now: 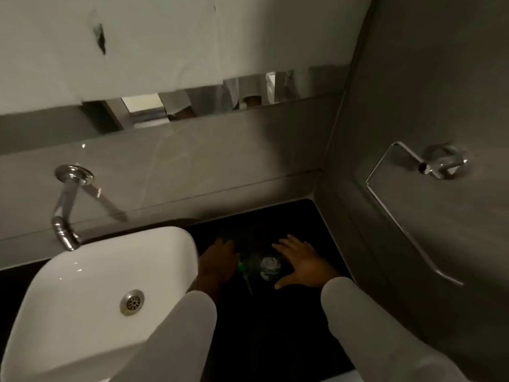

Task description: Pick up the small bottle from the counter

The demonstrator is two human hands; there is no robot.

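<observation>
Both my arms, in light grey sleeves, reach down onto a dark countertop (289, 216) right of a white basin (91, 285). Between my hands lies a clear, rounded plastic object (268, 267) with a small green part (242, 267) at its left. My left hand (217, 260) is at the green end, its fingers hidden in shadow. My right hand (300, 263) lies flat with spread fingers just right of the clear object, its thumb below it. Dim light hides what the object is.
A chrome wall spout (66, 205) hangs over the basin's back rim; the basin drain (132, 301) sits at its centre. A chrome towel ring (407, 194) is mounted on the grey right wall. A mirror strip (220, 97) runs above the backsplash.
</observation>
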